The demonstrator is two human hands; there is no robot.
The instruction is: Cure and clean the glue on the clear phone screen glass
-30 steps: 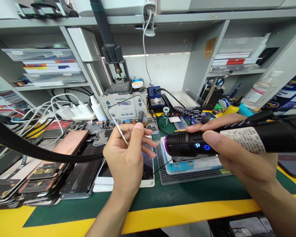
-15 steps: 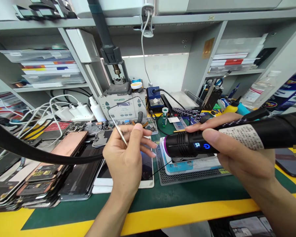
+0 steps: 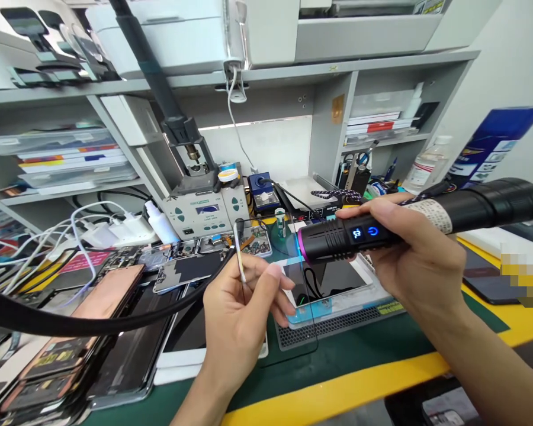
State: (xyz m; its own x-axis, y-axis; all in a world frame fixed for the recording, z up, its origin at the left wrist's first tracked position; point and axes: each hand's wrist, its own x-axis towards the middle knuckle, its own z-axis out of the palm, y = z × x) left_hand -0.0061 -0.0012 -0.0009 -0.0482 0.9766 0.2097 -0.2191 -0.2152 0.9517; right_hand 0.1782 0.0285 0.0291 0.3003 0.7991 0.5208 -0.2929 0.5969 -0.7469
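My left hand (image 3: 244,307) pinches a thin clear glass panel (image 3: 310,337) with a narrow dark border, holding it tilted above the bench. My right hand (image 3: 411,254) is wrapped round a black flashlight (image 3: 337,239) with a purple ring at its head and a lit blue display and power symbol. The flashlight's head points left, close to the panel, and a bluish glow shows there. Below both hands, a white-framed tablet (image 3: 337,281) lies on other flat devices over a perforated grey mat (image 3: 328,328).
Stacked phone parts (image 3: 62,349) fill the left side. A thick black hose (image 3: 115,325) arcs across in front of them. Behind stand a grey soldering station (image 3: 204,216), a small green-labelled jar (image 3: 279,223) and white chargers (image 3: 128,231). A clear bottle (image 3: 426,165) is at the back right.
My view has tilted up and shifted right. The panel now faces the flashlight's head more fully, and the flashlight's rear end has risen. Both hands keep their grips.
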